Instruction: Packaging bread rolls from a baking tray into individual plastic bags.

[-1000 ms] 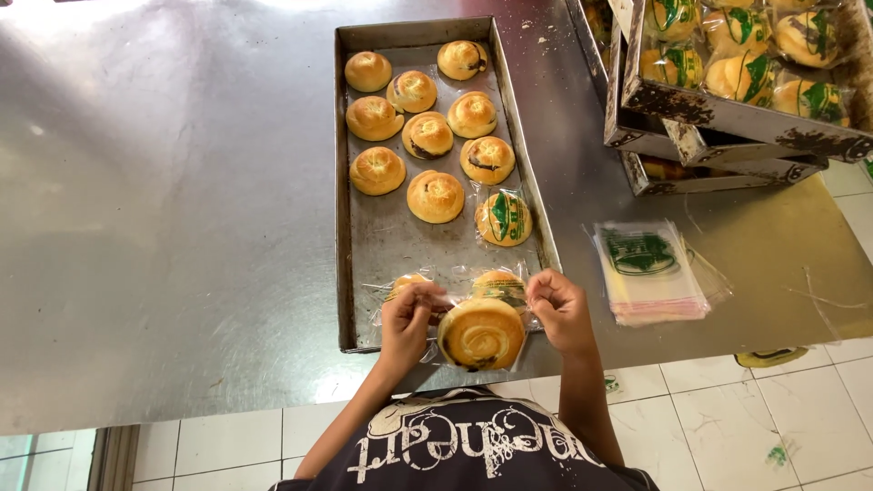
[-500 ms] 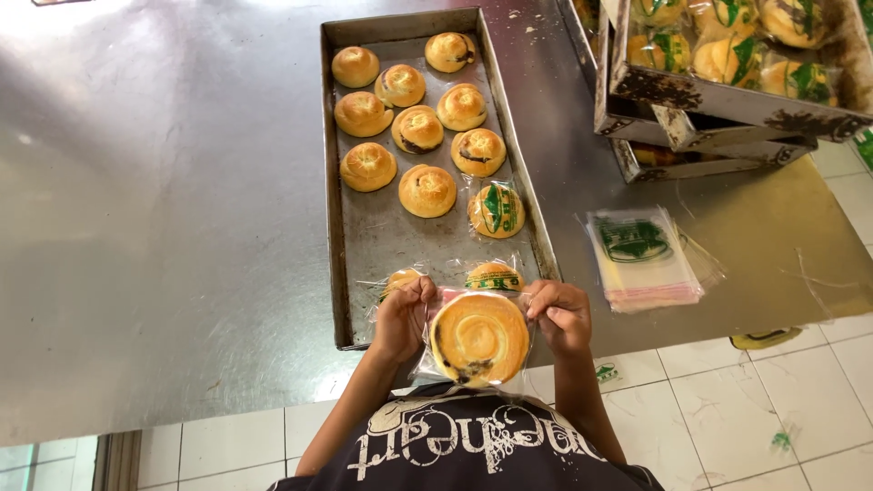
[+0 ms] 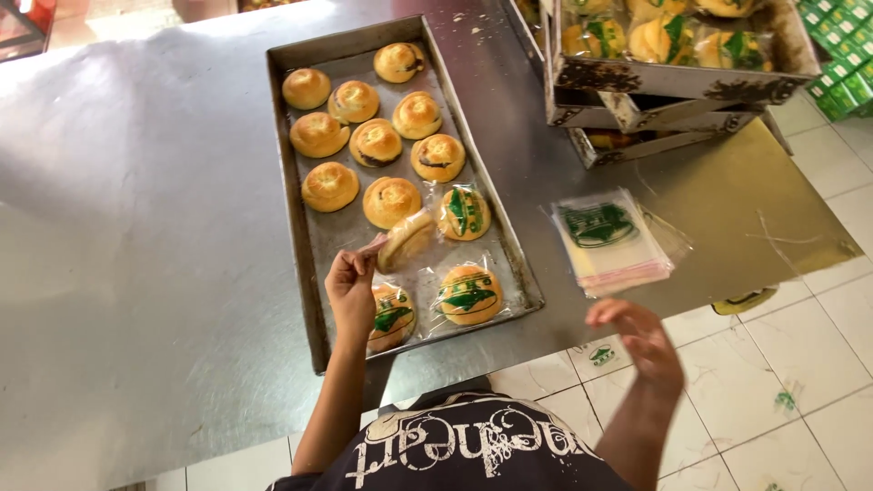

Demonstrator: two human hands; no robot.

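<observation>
The left hand (image 3: 352, 284) pinches a clear-bagged golden round bun (image 3: 406, 240) on edge over the long metal baking tray (image 3: 300, 227). The right hand (image 3: 641, 335) hangs open and empty — nearer the stack of clear printed bags (image 3: 607, 238), just far of it.

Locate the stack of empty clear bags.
In the head view, the stack of clear bags lies on the metal table, right of the baking tray, just beyond the right hand.
</observation>
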